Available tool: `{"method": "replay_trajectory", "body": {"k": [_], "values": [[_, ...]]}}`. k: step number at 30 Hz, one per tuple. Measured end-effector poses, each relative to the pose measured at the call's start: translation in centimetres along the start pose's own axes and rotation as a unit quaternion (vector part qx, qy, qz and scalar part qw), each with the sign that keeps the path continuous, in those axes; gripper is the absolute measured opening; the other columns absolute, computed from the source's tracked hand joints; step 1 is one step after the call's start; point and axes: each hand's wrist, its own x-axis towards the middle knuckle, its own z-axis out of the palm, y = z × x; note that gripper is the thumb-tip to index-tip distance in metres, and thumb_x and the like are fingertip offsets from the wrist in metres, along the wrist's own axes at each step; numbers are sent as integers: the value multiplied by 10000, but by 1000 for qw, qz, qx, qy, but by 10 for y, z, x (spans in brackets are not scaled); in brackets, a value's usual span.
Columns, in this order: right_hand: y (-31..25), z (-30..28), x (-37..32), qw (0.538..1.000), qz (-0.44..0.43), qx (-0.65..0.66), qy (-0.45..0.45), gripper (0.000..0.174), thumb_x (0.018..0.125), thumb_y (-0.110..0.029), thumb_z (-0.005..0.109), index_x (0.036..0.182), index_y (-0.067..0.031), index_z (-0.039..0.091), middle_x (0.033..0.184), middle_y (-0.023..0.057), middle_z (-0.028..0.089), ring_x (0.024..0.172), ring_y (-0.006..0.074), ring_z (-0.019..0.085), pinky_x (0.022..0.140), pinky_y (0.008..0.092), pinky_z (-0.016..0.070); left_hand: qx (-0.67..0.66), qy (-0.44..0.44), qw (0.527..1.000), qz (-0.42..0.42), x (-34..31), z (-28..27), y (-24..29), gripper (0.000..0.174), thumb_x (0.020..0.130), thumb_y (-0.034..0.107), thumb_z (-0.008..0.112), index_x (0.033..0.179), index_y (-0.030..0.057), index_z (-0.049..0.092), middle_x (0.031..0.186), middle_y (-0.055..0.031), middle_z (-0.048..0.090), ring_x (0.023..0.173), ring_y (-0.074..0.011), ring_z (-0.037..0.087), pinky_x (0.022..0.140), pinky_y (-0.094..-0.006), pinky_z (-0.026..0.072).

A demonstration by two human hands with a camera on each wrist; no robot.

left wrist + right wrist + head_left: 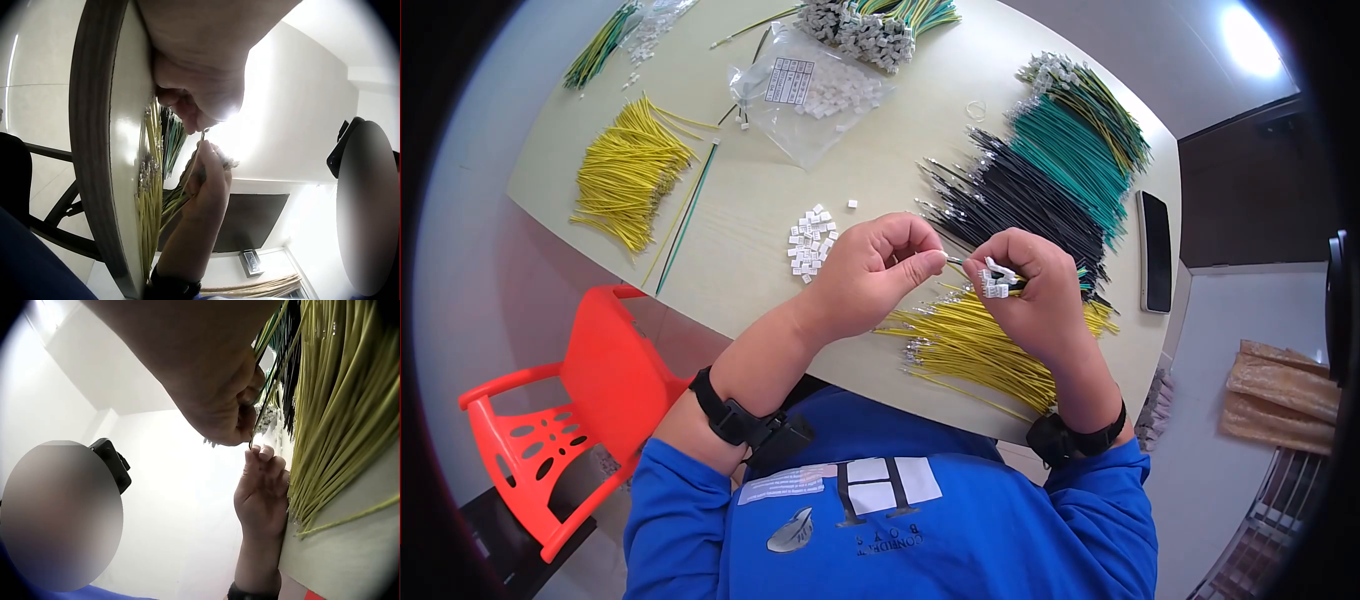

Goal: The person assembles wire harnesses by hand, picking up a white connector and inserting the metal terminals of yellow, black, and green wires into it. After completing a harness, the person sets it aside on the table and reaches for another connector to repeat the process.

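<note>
In the head view, the left hand (875, 275) pinches a small white connector between thumb and forefinger, mostly hidden by the fingertips. Facing it closely, the right hand (1035, 295) pinches the end of a dark wire (958, 261), whose tip meets the connector. White connectors (997, 280) also stick out of the right hand's grip. Both hands are above the table, the fingertips nearly touching, as the left hand (203, 81) and right hand (209, 172) show in the left wrist view. Wires trail from the right hand (219, 397) in the right wrist view.
On the table (740, 240) lie loose white connectors (808, 245), yellow wires (980, 350), black wires (1020, 195), green wires (1070, 150), a left yellow bundle (630, 175), a connector bag (815, 95) and a phone (1155, 250). A red chair (615, 365) stands at left.
</note>
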Motion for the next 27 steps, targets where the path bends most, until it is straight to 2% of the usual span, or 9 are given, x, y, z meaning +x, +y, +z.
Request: {"method": "replay_trajectory", "body": {"k": [16, 23, 27], "values": [[1, 8, -2, 999, -27, -6, 17, 130, 726, -33, 717, 741, -45, 588, 668, 23, 581, 579, 108, 528, 530, 232, 407, 26, -6, 1000, 6, 0, 0, -2, 64, 892, 55, 589, 921, 12, 553, 833, 10, 560, 753, -26, 507, 654, -169, 415], [2, 12, -3, 999, 8, 43, 17, 125, 730, -15, 706, 752, -41, 585, 672, 24, 580, 595, 89, 523, 540, 226, 407, 36, -2, 999, 10, 0, 1, -3, 65, 890, 55, 591, 920, 11, 552, 831, 15, 551, 734, -19, 493, 637, -164, 404], [1, 9, -3, 1000, 9, 20, -6, 112, 740, -19, 700, 761, -34, 591, 681, 24, 580, 600, 87, 515, 547, 226, 407, 27, -15, 999, 8, -1, 2, -1, 63, 890, 53, 591, 920, 13, 553, 824, 18, 543, 720, -15, 473, 622, -159, 391]]}}
